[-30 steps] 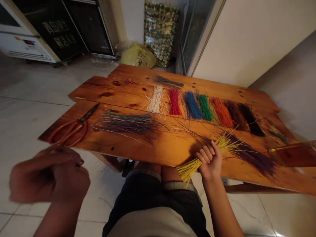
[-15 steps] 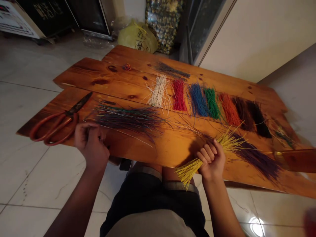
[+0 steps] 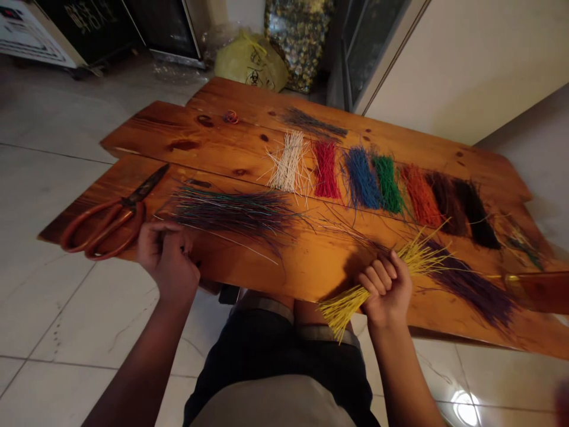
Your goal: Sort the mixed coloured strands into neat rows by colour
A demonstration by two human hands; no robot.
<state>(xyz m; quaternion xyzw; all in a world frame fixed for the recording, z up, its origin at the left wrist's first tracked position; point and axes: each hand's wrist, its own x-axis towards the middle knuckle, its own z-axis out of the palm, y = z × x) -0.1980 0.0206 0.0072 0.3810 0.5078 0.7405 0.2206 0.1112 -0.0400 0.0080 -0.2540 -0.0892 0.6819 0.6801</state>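
My right hand (image 3: 386, 289) is wrapped round a bundle of thin yellow wires (image 3: 342, 309), whose ends fan out on both sides of the fist. Just beyond it lies a purple bundle (image 3: 478, 287), partly covered by the yellow tips. At the left end of a mixed dark bundle (image 3: 235, 209), my left hand (image 3: 168, 256) is closed with its fingers curled; anything pinched in them is hidden. One pale strand (image 3: 235, 243) lies along the near side of that bundle. Red-handled scissors (image 3: 128, 201) rest left of my left hand.
Across the wooden table (image 3: 284, 279) runs a row of bundles: white (image 3: 290, 163), red (image 3: 326, 169), blue (image 3: 362, 178), green (image 3: 388, 185), orange (image 3: 421, 196), brown (image 3: 448, 204) and black (image 3: 476, 213). Behind lies a grey bundle (image 3: 315, 123). A small coil (image 3: 230, 117) sits at the far left.
The view has shifted slightly, so the table appears a little further right. Both hands keep the same pose, and the yellow bundle stays in my right hand.
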